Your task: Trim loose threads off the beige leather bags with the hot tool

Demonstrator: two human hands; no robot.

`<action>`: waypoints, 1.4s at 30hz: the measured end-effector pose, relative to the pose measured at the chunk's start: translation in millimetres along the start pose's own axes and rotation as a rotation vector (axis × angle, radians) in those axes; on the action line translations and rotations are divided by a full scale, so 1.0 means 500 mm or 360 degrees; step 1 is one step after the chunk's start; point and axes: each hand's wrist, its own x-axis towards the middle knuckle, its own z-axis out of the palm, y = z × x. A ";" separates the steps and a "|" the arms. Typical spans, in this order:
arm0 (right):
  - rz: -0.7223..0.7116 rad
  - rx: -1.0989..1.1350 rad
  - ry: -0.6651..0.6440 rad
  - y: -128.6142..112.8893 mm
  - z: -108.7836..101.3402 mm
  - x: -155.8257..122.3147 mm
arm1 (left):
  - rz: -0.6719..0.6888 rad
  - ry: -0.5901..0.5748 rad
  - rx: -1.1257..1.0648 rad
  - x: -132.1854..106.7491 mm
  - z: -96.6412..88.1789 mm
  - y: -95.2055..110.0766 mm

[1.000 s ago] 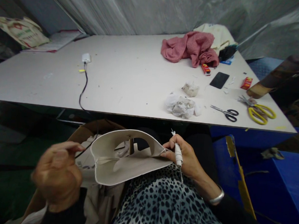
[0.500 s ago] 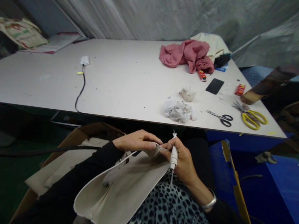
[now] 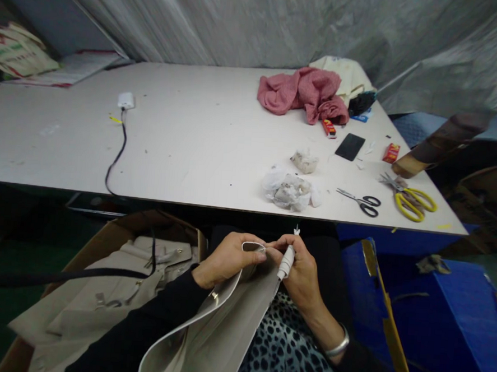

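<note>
Over my lap hangs a beige bag (image 3: 218, 335) of leather-like material, its opening facing up and a small metal fitting on its edge. My left hand (image 3: 231, 256) is closed on the bag's upper rim, thumb on the inside. My right hand (image 3: 304, 273) is wrapped round a thin pointed tool with a white-wound handle (image 3: 286, 262), its tip standing up past the fingers. The thumb and forefinger of that hand also pinch at the bag's corner, close to the left fingertips. What lies between the fingertips is too small to make out.
A cardboard box (image 3: 200, 245) of similar beige pieces (image 3: 112, 273) stands at left, a dark strap (image 3: 78, 276) across it. On the table (image 3: 183, 148) lie black-handled scissors (image 3: 363, 203), yellow-handled scissors (image 3: 416, 202), plastic-wrapped lumps (image 3: 292, 191) and pink cloth (image 3: 298, 91). Blue bins (image 3: 446, 316) stand at right.
The view has shifted a little. The bag's rim is turned so a metal fitting shows, and the left hand has moved down along it. The tool now leans more, its tip to the right.
</note>
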 end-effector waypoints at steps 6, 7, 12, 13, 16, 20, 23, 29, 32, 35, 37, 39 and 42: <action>-0.0070 0.0096 0.0182 -0.002 -0.070 0.060 | 0.0060 0.0041 -0.0033 0.005 -0.006 -0.009; -0.0097 0.0010 0.0244 -0.001 -0.084 0.075 | 0.0084 0.0051 -0.0020 0.005 -0.004 -0.009; -0.0251 -0.0280 0.0513 0.008 -0.119 0.149 | 0.0216 0.0127 0.0198 0.005 0.026 -0.003; -0.0265 -0.0293 0.0525 0.011 -0.119 0.161 | 0.0215 0.0111 0.0231 0.005 0.033 -0.002; -0.0332 -0.0342 0.0537 0.022 -0.114 0.190 | 0.0147 0.0041 0.0273 0.006 0.046 -0.006; -0.0384 -0.0371 0.0538 0.035 -0.107 0.208 | 0.0109 0.0036 0.0239 0.010 0.042 -0.009; -0.0370 -0.0386 0.0530 0.042 -0.106 0.214 | 0.0076 0.0057 0.0216 0.012 0.032 -0.005; -0.0339 -0.0346 0.0498 0.056 -0.106 0.226 | 0.0043 0.0012 0.0291 0.019 0.027 0.001; -0.0338 -0.0360 0.0461 0.062 -0.105 0.230 | 0.0011 -0.0005 0.0283 0.025 0.026 -0.002; -0.0326 -0.0386 0.0468 0.066 -0.103 0.231 | -0.0014 -0.0005 0.0238 0.030 0.023 -0.009; -0.0326 -0.0396 0.0475 0.066 -0.101 0.232 | -0.0033 -0.0003 0.0193 0.032 0.022 -0.013; -0.0345 -0.0386 0.0480 0.065 -0.101 0.235 | -0.0052 -0.0002 0.0154 0.032 0.020 -0.015; -0.0376 -0.0302 0.0571 0.059 -0.103 0.234 | -0.0075 0.0000 0.0120 0.030 0.019 -0.013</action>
